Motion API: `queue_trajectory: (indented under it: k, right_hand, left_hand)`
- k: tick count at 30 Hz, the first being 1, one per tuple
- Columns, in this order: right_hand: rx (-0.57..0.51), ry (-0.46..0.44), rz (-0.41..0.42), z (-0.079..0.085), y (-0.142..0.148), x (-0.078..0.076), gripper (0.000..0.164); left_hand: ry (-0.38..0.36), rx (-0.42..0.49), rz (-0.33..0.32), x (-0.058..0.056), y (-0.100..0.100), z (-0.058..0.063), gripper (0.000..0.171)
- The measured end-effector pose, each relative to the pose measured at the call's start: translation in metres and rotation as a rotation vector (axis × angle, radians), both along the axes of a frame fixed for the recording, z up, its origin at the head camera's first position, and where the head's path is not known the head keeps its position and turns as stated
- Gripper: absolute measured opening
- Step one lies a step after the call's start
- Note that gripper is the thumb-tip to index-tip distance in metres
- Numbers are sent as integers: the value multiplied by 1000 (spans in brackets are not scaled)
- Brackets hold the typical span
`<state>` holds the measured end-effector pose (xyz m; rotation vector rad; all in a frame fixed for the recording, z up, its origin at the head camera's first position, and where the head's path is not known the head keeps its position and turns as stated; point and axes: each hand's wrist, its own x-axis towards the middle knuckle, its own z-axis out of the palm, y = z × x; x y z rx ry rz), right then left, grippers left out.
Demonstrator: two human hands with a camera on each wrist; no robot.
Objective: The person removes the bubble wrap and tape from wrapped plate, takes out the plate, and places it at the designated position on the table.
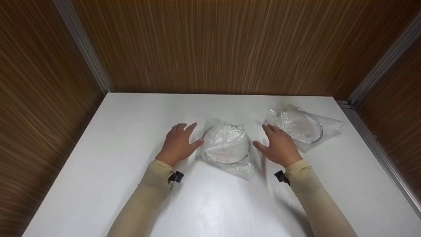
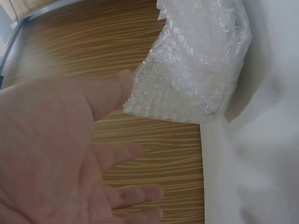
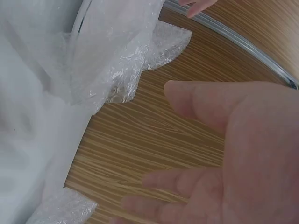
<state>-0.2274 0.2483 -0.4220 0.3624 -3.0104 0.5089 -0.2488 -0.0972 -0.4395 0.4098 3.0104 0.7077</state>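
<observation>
A round, dark-rimmed object in clear bubble wrap point(image 1: 227, 144) lies on the white table between the two hands; the wrap hides what it is. On its left side, my left hand point(image 1: 179, 143) is spread, with the thumb at the edge of the wrap; whether they touch I cannot tell. My right hand point(image 1: 279, 144) hovers on the other side, fingers extended and a small gap from the wrap. Both palms face inward in the wrist views, holding nothing. The same wrapped bundle point(image 2: 196, 60) rises beside the left thumb in the left wrist view.
A second bubble-wrapped round object point(image 1: 301, 126) lies at the back right, just beyond the right hand. Brown wood-grain panels point(image 1: 210, 46) close off the back and sides of the white table point(image 1: 98, 171). A metal rail point(image 1: 378, 141) runs along the right.
</observation>
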Motion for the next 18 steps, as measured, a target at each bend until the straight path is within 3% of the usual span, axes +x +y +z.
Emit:
queue_trajectory:
  k: [6, 11, 18]
  right_hand:
    - [-3, 49, 66, -3, -6, 0, 53]
    - [1, 128, 108, -6, -12, 0, 43]
    - [-2, 96, 106, -8, -16, -1, 41]
  left_hand:
    - [87, -1, -21, -1, 2, -4, 55]
    - [149, 15, -38, 1, 4, -5, 46]
    - [102, 94, -94, 1, 7, -10, 50]
